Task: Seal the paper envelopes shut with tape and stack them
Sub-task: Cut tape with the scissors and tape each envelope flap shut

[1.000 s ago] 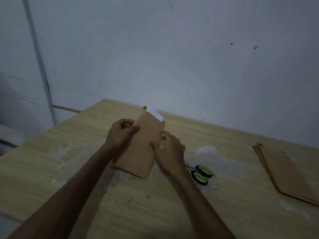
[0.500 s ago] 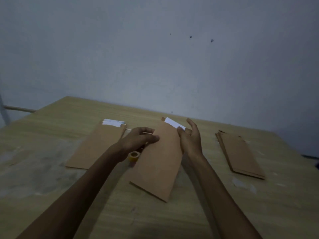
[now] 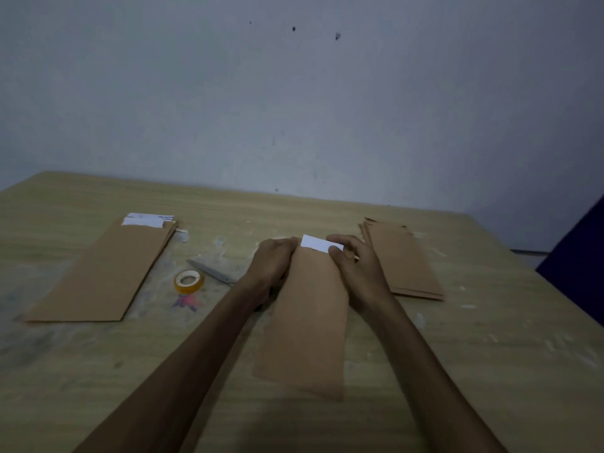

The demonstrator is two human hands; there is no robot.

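Holding the envelope (image 3: 307,322) at its top, the left hand (image 3: 273,263) and right hand (image 3: 354,269) curl their fingers around its edges; white paper (image 3: 318,244) sticks out.

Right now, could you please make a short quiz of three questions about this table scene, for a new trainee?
1. True or false: both hands, left hand and right hand, hold the middle envelope.
2. What lies nearest the tape roll? A) scissors B) right pile C) left pile
3. Fill in: a ____ paper sticks out of the held envelope's top.

Key: 1 true; 2 A; 3 white.
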